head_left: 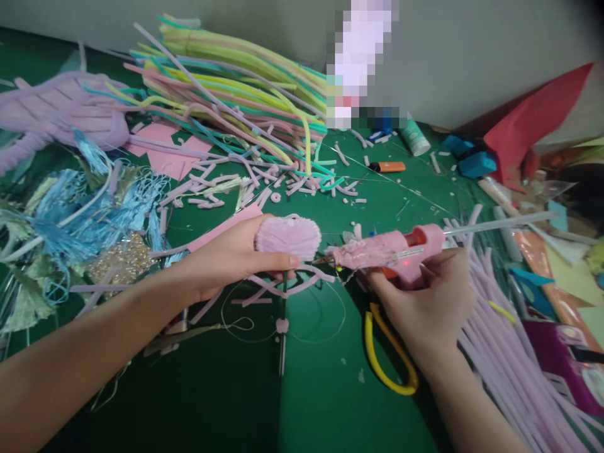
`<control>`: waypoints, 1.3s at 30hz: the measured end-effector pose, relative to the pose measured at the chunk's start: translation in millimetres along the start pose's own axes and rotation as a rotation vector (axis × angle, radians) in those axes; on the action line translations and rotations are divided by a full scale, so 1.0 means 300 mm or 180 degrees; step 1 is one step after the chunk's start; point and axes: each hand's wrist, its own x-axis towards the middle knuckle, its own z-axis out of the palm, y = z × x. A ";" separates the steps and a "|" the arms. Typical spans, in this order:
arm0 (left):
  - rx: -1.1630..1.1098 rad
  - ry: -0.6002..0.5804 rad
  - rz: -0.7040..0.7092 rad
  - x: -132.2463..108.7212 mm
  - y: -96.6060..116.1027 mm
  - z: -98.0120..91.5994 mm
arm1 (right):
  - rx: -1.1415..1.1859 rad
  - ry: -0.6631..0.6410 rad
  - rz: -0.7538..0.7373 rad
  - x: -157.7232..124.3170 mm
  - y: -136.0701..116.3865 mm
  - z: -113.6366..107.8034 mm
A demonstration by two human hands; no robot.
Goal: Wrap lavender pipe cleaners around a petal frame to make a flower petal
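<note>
My left hand (245, 251) is closed on a fuzzy lilac oval piece (289, 236), with the thumb along its lower edge. A thin dark rod (283, 343) hangs down below the piece, with a small pink bead-like bit on it and a loop of clear thread around. Curved lilac pipe cleaner bits (309, 277) show just under my fingers. My right hand (427, 299) is wrapped round a pink hot glue gun (391, 251), whose nozzle points left, close to the oval's right edge. A clear glue stick (500, 223) juts from the gun's back.
Yellow-handled scissors (370, 352) lie below the gun. Long lilac pipe cleaners (500, 352) spread at right, coloured bundles (226, 82) at the back. Blue tassels (94, 214) and gold beads (123, 258) sit at left. An orange lighter (391, 167) and cut scraps lie beyond my hands.
</note>
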 end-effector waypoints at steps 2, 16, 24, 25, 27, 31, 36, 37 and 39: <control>0.0001 -0.0020 0.0026 0.000 0.001 0.001 | -0.0009 -0.0008 0.0002 0.000 -0.001 -0.001; -0.0034 -0.0054 -0.0016 -0.003 -0.001 -0.001 | -0.0029 0.0093 0.0002 0.003 -0.019 -0.010; -0.0034 -0.0011 -0.0081 -0.006 -0.001 -0.003 | 0.0029 0.0035 0.0034 0.000 -0.019 -0.005; -0.0020 -0.0016 -0.0078 -0.006 -0.001 -0.003 | 0.0033 0.0033 0.0019 0.000 -0.020 -0.004; -0.0008 -0.0031 -0.0048 -0.005 -0.001 -0.002 | 0.0071 0.0018 0.0017 0.000 -0.021 -0.004; -0.0008 -0.0049 -0.0006 -0.003 -0.005 -0.003 | 0.0146 -0.0024 0.0060 -0.001 -0.018 -0.002; -0.0026 -0.0019 0.0013 -0.001 -0.006 -0.004 | 0.0140 0.0010 0.0074 -0.002 -0.018 -0.003; -0.0034 -0.0028 0.0013 -0.001 -0.005 -0.005 | 0.0103 0.0028 0.0077 -0.001 -0.020 -0.004; -0.0038 -0.0051 0.0004 0.000 -0.003 -0.004 | 0.0006 0.0047 0.0085 0.002 -0.024 -0.006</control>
